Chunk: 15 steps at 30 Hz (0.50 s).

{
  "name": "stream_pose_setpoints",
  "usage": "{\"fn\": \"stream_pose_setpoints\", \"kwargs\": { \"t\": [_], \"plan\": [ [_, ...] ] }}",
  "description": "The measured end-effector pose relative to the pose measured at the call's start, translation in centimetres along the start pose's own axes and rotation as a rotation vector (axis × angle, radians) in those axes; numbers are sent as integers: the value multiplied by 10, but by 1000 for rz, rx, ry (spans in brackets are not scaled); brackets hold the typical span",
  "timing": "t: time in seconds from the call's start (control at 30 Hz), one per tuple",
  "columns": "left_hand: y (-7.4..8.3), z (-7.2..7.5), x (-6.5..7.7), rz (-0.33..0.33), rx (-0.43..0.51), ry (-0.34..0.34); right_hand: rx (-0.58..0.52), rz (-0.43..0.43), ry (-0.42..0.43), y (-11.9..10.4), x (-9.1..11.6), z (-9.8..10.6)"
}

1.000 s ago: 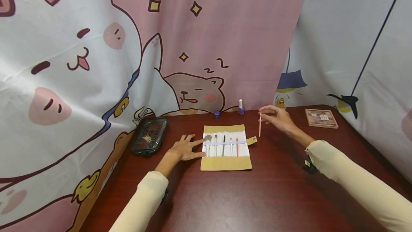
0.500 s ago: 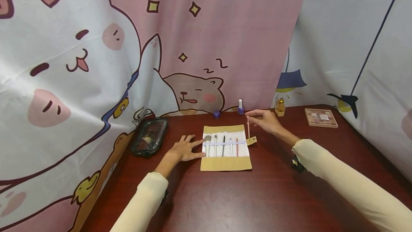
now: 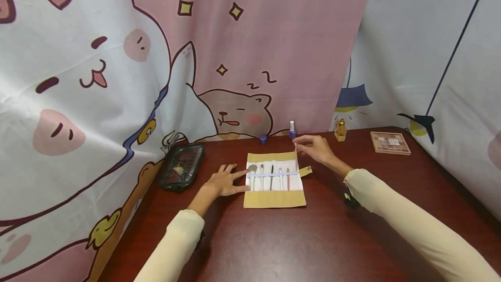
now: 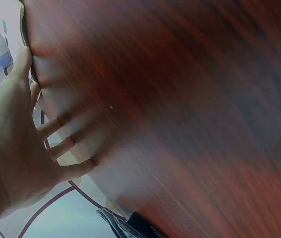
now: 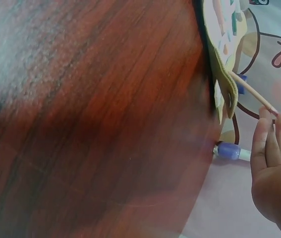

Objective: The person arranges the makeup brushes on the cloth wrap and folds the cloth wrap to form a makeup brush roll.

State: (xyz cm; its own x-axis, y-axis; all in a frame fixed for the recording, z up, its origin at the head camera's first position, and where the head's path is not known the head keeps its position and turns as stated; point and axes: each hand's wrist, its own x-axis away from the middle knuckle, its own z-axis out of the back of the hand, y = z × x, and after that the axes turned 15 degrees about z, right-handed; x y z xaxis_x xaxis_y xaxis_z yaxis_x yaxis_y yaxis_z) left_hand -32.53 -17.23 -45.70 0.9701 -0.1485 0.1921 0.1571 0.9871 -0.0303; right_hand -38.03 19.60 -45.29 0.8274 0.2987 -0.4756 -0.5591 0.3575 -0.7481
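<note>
A tan and white brush roll [image 3: 275, 199] lies unfolded on the table, with several makeup brushes [image 3: 272, 177] standing side by side under its lilac band. My left hand [image 3: 222, 182], fingers spread, rests at the roll's left edge; in the left wrist view its thumb and index finger touch that edge. A slim pink makeup brush [image 5: 255, 93] is pinched by its upper end between thumb and fingertips of my right hand [image 3: 315, 148]. It points downward, its lower end at the right end of the band. Whether that end is under the band I cannot tell.
Behind the roll stand a purple nail polish bottle [image 3: 292, 130] and a small purple jar [image 3: 263, 139]. A gold perfume bottle [image 3: 341, 131] and an eyeshadow palette [image 3: 390, 143] are at the back right. A black clear-topped pouch [image 3: 182, 166] lies at the left.
My right hand has moved left with the pink brush, from beyond the roll's snap tab to over the roll's right side. The left hand has stayed in place.
</note>
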Motion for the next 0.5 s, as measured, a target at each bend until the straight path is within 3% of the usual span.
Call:
{"fn": "stream_pose_setpoints", "kwargs": {
  "t": [0.27, 0.5],
  "plan": [
    [-1, -3, -2, -1, 5, 4, 12, 0, -6, 6, -1, -6],
    [-2, -4, -4, -7, 11, 7, 83, 6, -72, 7, 0, -10]
  ]
}}
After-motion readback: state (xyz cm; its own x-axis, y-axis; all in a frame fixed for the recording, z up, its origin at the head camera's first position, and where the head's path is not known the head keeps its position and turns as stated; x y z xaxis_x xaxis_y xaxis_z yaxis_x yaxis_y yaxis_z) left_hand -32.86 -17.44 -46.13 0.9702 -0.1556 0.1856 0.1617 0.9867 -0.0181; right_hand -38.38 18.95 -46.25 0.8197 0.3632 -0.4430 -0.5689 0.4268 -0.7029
